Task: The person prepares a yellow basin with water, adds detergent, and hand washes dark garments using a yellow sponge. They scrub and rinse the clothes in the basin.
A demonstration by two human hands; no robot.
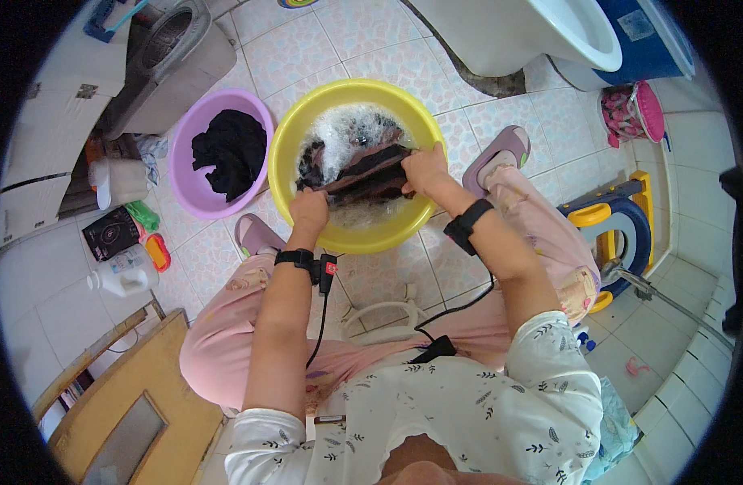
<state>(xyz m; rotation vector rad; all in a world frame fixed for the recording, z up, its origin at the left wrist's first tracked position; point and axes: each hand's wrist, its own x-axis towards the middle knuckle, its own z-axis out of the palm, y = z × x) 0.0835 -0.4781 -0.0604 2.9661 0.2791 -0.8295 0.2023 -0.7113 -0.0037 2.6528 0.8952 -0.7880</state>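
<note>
A dark striped wet cloth (pixel 371 173) is stretched between my two hands over a yellow plastic basin (pixel 353 241) of sudsy water. My left hand (pixel 309 210) is closed on the cloth's left end, near the basin's lower left rim. At the cloth's right end, my right hand (pixel 424 170) grips it beside the right rim. White foam (pixel 347 130) floats behind the cloth, and part of the cloth lies in the water. Left of the yellow basin, a purple basin (pixel 180 157) holds a bunched black cloth (pixel 232 148).
A white ceramic fixture (pixel 498 36) stands at the upper right. On the left are a white plastic jug (pixel 126 273) and a grey bin (pixel 189 79). A blue and yellow child's toilet seat (pixel 635 236) leans at the right, near a pink bucket (pixel 647 112). My slippered feet flank the yellow basin.
</note>
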